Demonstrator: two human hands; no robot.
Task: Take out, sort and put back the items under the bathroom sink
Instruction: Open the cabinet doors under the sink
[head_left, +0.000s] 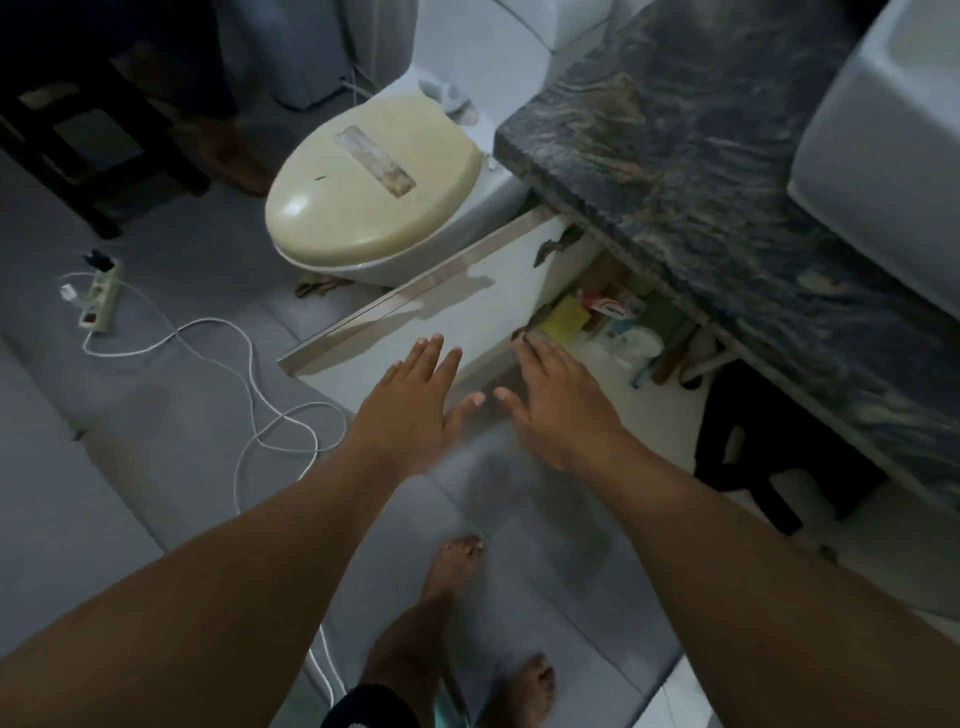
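The white cabinet door (441, 306) under the dark marble counter (691, 150) stands swung open toward the toilet. Inside the cabinet I see a yellow packet (563, 319), a red and white tube (608, 306) and white containers (636, 343), partly hidden by the counter edge. My left hand (415, 405) is stretched out flat, fingers apart, in front of the door's lower edge. My right hand (558, 400) is also spread, fingertips near the cabinet opening beside the door. Neither hand holds anything.
A toilet with a closed cream lid (374, 182) stands just behind the open door. A white power strip (98, 296) and its cable (249, 384) lie on the grey tiled floor at left. A dark stool (763, 457) sits under the counter at right. My bare feet (457, 566) are below.
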